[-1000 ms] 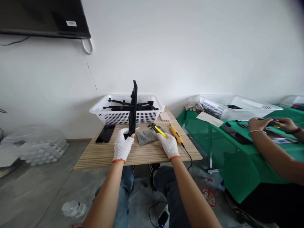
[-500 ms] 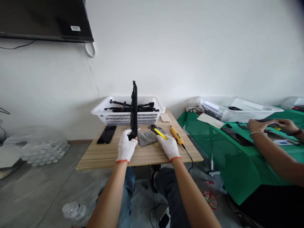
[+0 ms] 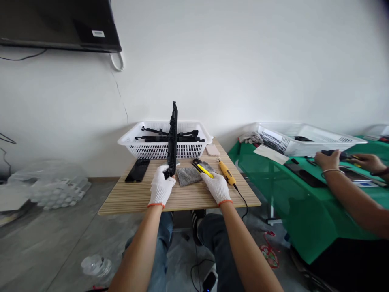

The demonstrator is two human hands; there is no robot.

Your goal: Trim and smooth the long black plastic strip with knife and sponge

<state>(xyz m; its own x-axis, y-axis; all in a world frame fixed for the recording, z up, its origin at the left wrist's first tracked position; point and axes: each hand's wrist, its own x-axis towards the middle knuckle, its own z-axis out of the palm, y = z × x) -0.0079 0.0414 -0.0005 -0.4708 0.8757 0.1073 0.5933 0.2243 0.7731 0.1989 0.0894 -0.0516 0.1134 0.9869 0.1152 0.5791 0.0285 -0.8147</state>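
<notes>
My left hand [image 3: 160, 187], in a white glove, is closed around the lower end of a long black plastic part [image 3: 172, 138] that stands upright on the wooden table [image 3: 133, 197]. My gloved right hand [image 3: 216, 186] grips a yellow and black utility knife [image 3: 203, 168], its tip over a grey cloth pad [image 3: 188, 175]. Behind them a white basket [image 3: 164, 149] holds more black parts.
A black phone [image 3: 137, 170] lies left of my hands; a yellow corded tool [image 3: 226, 173] and a pink phone [image 3: 212, 150] lie to the right. On a green table [image 3: 282, 190], another person's hands [image 3: 328, 159] work beside a second white basket [image 3: 304, 142]. A plastic bottle [image 3: 96, 266] lies on the floor.
The view shifted slightly. My left hand keeps the black part upright, leaning a little more to the right; the right hand with the knife has barely moved.
</notes>
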